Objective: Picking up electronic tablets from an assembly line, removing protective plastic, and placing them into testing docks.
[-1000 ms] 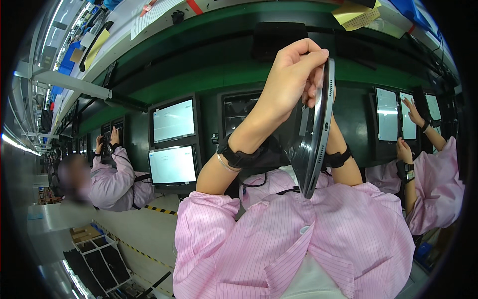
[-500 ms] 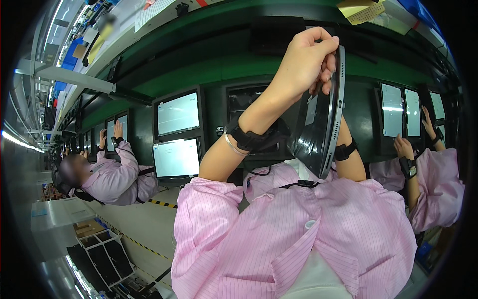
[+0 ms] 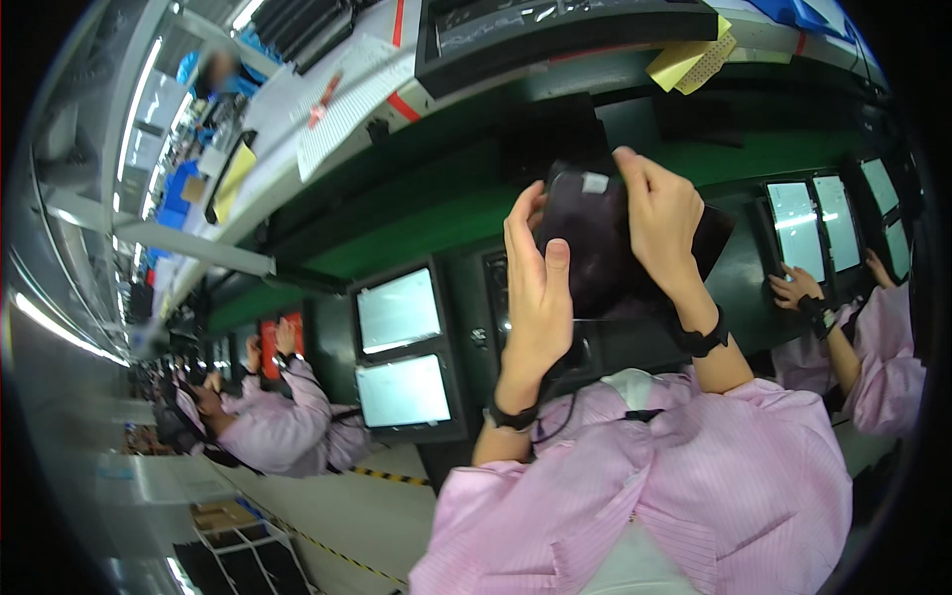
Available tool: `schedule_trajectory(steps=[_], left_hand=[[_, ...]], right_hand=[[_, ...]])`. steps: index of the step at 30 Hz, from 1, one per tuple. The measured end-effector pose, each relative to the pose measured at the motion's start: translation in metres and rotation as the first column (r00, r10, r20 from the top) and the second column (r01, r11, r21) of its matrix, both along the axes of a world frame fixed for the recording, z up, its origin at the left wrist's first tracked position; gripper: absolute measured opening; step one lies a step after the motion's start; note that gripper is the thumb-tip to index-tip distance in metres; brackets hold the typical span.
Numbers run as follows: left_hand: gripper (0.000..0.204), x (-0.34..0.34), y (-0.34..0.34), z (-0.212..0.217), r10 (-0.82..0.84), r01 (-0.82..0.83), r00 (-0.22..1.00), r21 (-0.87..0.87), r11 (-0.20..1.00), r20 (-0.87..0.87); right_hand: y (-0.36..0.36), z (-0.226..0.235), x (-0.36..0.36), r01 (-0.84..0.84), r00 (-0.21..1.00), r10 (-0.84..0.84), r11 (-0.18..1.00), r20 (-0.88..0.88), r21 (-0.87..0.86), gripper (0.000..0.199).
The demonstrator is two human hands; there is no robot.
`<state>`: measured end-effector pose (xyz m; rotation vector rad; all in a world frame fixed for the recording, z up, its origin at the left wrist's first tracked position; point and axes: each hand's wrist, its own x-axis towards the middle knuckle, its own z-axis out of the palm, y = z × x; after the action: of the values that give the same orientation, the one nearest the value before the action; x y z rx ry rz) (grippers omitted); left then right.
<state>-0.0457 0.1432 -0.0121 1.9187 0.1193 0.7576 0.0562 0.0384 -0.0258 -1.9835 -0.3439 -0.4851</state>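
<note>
Between my hands is a tablet with a dark, glossy face turned up and a small white label near its top edge. My left hand grips the left side, its fingers reaching behind the edge and its thumb standing up in front. At the upper right, my right hand is closed on the tablet, the fingers curled out of sight. Black bands circle both wrists. Under the tablet, a black tray on the bench is mostly covered.
Two lit tablets sit in black holders to the left. Co-workers in pink work on both sides; one hand is near lit screens at right. Along the far shelf are a black tray, yellow paper and a printed sheet.
The tablet has turned from edge-on to showing its dark face. My left hand has come down from its top to the left side; my right hand has emerged from behind it.
</note>
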Motion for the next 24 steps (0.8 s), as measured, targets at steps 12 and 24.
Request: schedule_trajectory(steps=[12, 24], left_hand=[[0.064, 0.048, 0.096, -0.001, 0.480, -0.151, 0.648, -0.517, 0.842, 0.592], [0.058, 0.038, 0.132, -0.036, 0.395, -0.024, 0.797, -0.630, 0.776, 0.456]], right_hand=[[-0.053, 0.036, -0.050, -0.452, 0.799, 0.546, 0.822, 0.252, -0.346, 0.050], [-0.076, 0.015, -0.057, -0.529, 0.839, 0.512, 0.847, 0.186, 0.052, 0.004]])
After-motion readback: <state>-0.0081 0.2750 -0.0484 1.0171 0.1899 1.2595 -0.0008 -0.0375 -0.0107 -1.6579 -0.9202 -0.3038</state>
